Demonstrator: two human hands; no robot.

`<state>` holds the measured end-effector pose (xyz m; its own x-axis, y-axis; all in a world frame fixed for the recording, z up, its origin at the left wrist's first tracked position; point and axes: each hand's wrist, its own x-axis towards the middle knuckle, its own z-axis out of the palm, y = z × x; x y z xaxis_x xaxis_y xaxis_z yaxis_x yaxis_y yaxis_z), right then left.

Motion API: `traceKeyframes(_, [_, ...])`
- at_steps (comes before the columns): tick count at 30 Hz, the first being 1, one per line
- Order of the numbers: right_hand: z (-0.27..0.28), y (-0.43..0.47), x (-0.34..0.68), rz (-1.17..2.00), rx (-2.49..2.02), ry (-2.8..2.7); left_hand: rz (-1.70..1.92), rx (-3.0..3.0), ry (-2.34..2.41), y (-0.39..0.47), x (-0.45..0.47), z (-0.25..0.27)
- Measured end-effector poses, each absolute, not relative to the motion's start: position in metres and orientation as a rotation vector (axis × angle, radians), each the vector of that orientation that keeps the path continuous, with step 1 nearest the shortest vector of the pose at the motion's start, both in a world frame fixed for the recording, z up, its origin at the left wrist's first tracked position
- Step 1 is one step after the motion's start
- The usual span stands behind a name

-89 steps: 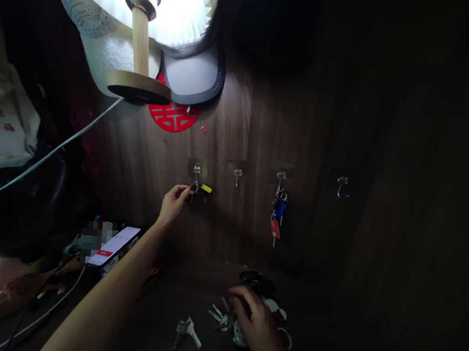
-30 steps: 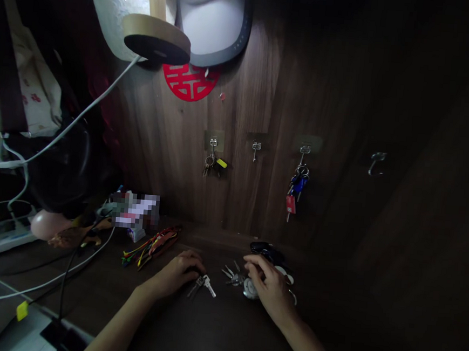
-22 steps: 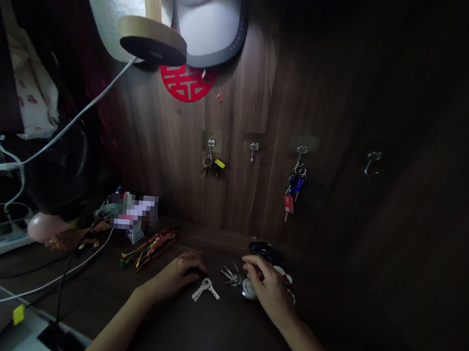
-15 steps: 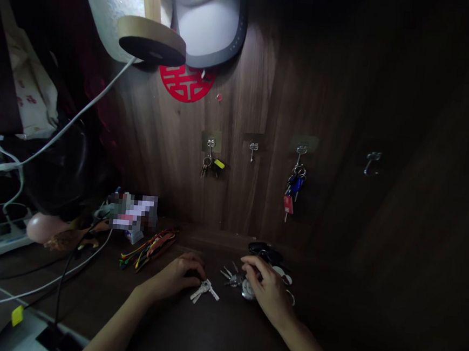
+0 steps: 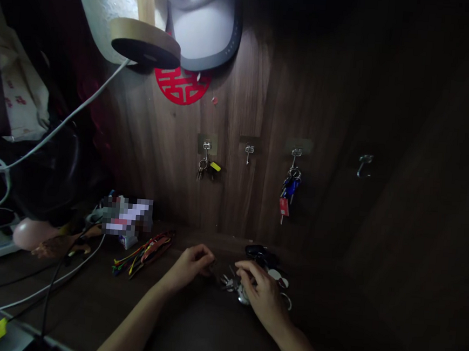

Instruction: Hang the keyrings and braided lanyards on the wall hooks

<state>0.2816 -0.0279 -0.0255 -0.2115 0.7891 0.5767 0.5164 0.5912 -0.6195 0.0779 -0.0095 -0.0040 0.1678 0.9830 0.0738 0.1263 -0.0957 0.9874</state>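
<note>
My left hand (image 5: 192, 265) is raised slightly over the dark desktop, thumb and fingertips pinched together. A small dim bunch of keys (image 5: 213, 266) shows at its fingertips, mostly hidden and blurred. My right hand (image 5: 263, 292) lies over a second bunch of keys (image 5: 229, 282), its fingers bent and thumb apart from the index finger. Under its thumb side is a shiny round metal piece (image 5: 243, 295), partly covered. Behind that hand lie a black key fob (image 5: 256, 251), white round tags (image 5: 274, 274) and a pale ring (image 5: 287, 301).
On the wood panel, one hook holds keys with a yellow tag (image 5: 215, 166), another holds blue and red-tagged keys (image 5: 291, 188). Two bare hooks are a middle hook (image 5: 249, 154) and a right hook (image 5: 364, 167). Coloured cords (image 5: 147, 255), cables and a lamp base (image 5: 145, 41) are leftward.
The silver keys that lay on the desk by my left hand are off that spot; the left fingers have closed and moved slightly right. My right hand stays almost in place. The view shifted a little.
</note>
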Motion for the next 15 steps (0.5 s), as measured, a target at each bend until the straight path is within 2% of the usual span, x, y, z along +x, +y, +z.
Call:
traceKeyframes(6, [-0.027,-0.028,0.279,0.333,-1.042,-1.94,1.148,1.207,1.045,-0.007,0.106,-0.005])
traceKeyframes(15, [-0.032,-0.028,0.277,0.353,-1.069,-1.916,1.22,1.168,1.029,-0.01,0.123,-0.011])
